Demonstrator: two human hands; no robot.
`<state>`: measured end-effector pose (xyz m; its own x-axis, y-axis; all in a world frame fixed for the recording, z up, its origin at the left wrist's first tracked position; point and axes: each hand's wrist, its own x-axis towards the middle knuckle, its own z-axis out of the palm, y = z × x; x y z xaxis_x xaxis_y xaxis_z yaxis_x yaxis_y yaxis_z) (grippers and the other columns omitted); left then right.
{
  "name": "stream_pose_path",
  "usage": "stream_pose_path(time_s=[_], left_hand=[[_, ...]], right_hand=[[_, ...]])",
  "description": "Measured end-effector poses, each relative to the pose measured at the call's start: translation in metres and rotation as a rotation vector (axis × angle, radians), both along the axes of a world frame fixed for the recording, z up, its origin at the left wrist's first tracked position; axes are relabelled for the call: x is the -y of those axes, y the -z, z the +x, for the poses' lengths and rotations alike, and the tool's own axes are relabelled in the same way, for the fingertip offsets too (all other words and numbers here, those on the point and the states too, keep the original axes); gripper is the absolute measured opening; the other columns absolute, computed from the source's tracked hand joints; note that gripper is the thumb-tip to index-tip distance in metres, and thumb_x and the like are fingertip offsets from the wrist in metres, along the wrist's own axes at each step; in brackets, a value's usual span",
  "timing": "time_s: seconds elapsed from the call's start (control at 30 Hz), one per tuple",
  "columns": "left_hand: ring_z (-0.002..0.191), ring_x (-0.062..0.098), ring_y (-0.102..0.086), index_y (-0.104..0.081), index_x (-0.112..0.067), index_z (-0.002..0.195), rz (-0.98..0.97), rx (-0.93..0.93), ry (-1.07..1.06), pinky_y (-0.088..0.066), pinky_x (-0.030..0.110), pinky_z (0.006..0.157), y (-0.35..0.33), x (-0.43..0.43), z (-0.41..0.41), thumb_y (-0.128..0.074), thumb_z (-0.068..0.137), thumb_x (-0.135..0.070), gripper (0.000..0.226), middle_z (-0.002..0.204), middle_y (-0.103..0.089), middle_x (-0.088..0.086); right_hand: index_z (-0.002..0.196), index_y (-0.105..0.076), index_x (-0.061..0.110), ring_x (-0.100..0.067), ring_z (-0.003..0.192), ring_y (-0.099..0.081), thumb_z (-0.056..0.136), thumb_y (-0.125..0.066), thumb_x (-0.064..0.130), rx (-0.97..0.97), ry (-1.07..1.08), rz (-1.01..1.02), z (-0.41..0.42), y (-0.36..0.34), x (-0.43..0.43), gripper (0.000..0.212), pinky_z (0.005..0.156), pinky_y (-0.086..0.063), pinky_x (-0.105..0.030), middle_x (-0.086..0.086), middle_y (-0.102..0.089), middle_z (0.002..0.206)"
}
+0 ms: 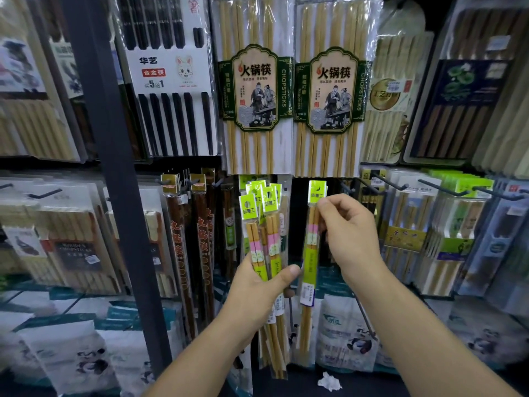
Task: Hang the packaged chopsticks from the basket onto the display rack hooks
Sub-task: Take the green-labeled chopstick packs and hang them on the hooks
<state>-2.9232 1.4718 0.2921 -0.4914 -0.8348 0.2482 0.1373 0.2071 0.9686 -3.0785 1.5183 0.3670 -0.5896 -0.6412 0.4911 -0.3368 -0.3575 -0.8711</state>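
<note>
- The single chopstick pack [310, 253] hung upright just right of centre, its green header [317, 191] level with the lower hooks. Whether its hole already sat on a hook could not be told.
- The right hand [352, 236] pinched the pack just under the header, thumb and forefinger clamped on the plastic.
- Doing this well likely meant keeping the header square to the hook, sliding it straight back, and releasing only once the hook bore the weight.
- The left hand [257, 290] gripped the spare bundle [266, 224] round its middle, fingers and thumb wrapped. Holding it aside would avoid snagging headers.
- A bare hook [347, 188] stood just to the right; the basket was out of view.
</note>
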Motion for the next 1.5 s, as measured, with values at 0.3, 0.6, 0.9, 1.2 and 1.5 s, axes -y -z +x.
stream_pose_path(time_s=[0.3,0.6,0.9,1.2,1.5], left_hand=[[0.067,0.022,-0.067,-0.063,-0.013,0.108,0.013,0.019,0.041,-0.06,0.045,0.075,0.002,0.003,0.0,-0.084,0.079,-0.043,0.046,0.083,-0.07,0.002],[0.083,0.017,-0.075,-0.063,-0.012,0.109,0.086,-0.063,0.097,-0.063,0.038,0.066,-0.001,-0.002,-0.002,-0.093,0.074,-0.026,0.048,0.083,-0.073,-0.004],[0.09,0.021,-0.074,-0.069,-0.027,0.111,0.047,-0.097,0.181,-0.064,0.049,0.071,-0.007,-0.006,-0.006,-0.087,0.081,-0.014,0.037,0.091,-0.074,-0.002],[0.105,0.029,-0.074,-0.055,-0.025,0.138,0.074,-0.165,0.289,-0.065,0.049,0.066,-0.005,-0.011,-0.005,-0.068,0.086,-0.04,0.056,0.118,-0.074,0.002],[0.078,0.021,-0.07,-0.064,-0.012,0.121,0.152,-0.156,0.103,-0.061,0.03,0.07,-0.001,-0.004,-0.005,-0.061,0.093,-0.047,0.045,0.086,-0.069,0.011]], right_hand=[[0.075,-0.071,0.016,-0.016,0.065,-0.057,0.1,-0.06,0.028,0.045,0.07,0.034,-0.01,-0.001,0.007,0.03,0.063,-0.049,-0.029,-0.021,-0.065,0.08],[0.076,-0.073,0.016,-0.012,0.063,-0.058,0.098,-0.063,0.033,0.016,0.103,0.092,-0.02,0.008,0.014,0.03,0.066,-0.05,-0.031,-0.016,-0.067,0.077],[0.08,-0.072,0.026,-0.004,0.073,-0.065,0.093,-0.07,0.04,-0.002,-0.032,0.047,0.003,0.016,-0.007,0.019,0.067,-0.053,-0.024,0.004,-0.072,0.079],[0.088,-0.076,0.018,-0.008,0.071,-0.067,0.091,-0.074,0.028,-0.056,-0.228,0.1,0.019,0.011,-0.011,0.011,0.065,-0.054,-0.02,0.0,-0.074,0.078],[0.078,-0.072,0.024,-0.015,0.063,-0.052,0.095,-0.07,0.034,0.09,-0.061,0.05,0.001,0.009,-0.003,0.02,0.062,-0.044,-0.035,-0.008,-0.063,0.071]])
